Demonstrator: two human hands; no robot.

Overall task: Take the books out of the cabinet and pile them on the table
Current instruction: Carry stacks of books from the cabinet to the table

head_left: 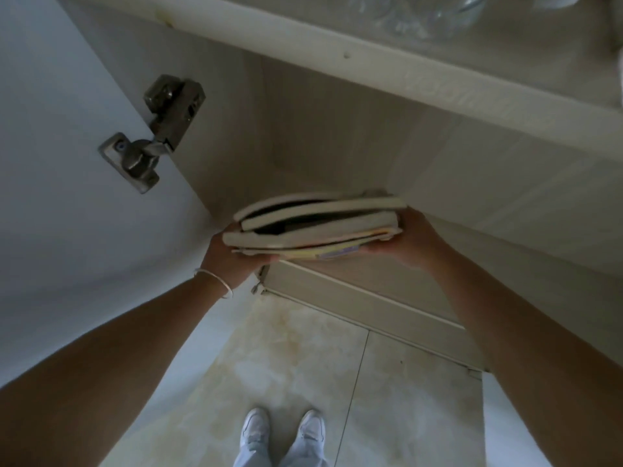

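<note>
Nearest, at the bottom edge: two white shoes (283, 429) on pale marbled floor tiles (303, 358), pale trouser legs cut off by the frame. Both bare forearms cut off at the lower corners, reaching up and away; a thin white bracelet (215, 281) on the left wrist.

Left hand (232, 257) clasped on the left end of a small stack of books (317, 227), right hand (408, 241) clasped on the right end. Fingers of both mostly hidden beneath and behind the stack, so the exact finger placement cannot be told.

Stack held level between the two hands, long axis running left to right, slightly higher at the right; pale page edges facing the camera. Three or so volumes (count uncertain, blurred by motion), with a yellowish cover and a hint of purple at the bottom right.

Stack off any surface, at the mouth of the open cabinet (337, 129), above its lower front edge. Beyond: open white door (67, 163) at left with a metal hinge (151, 133). Farthest, a shelf edge (404, 72) crossing diagonally, with indistinct clear items above it.
</note>
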